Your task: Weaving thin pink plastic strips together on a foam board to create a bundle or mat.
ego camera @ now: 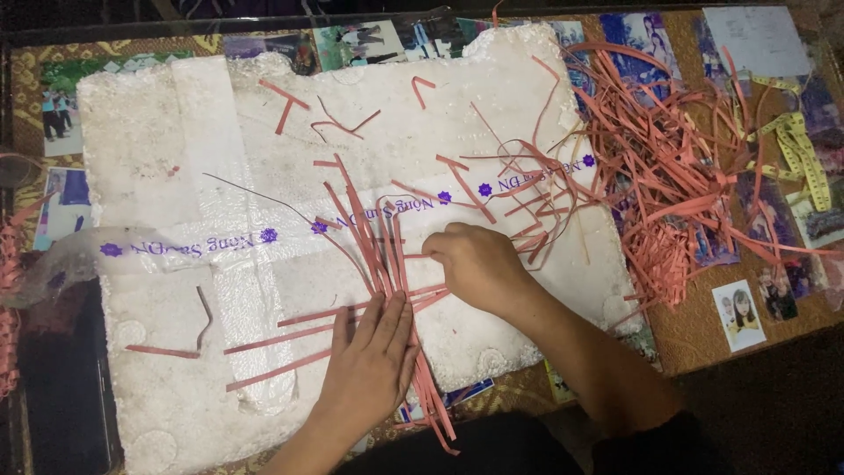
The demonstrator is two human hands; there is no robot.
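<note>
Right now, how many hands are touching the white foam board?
2. The left hand presses flat on crossed pink paper strips on the white foam board; the right hand pinches strips just beyond it. No others show.

Crossed paper strips (387,264) lie on the foam board (158,158), loose strip pile (668,193) to its right.

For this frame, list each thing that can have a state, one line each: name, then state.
Left hand: flat, palm down, pressing crossed strips.
Right hand: fingers curled, pinching a strip end.
Crossed strips: laid over one another on the board, partly interlaced.
Foam board: lying flat, surface pitted, taped.
Loose strip pile: tangled, on the table to the right.
Tape measure: unrolled, lying loosely.
</note>
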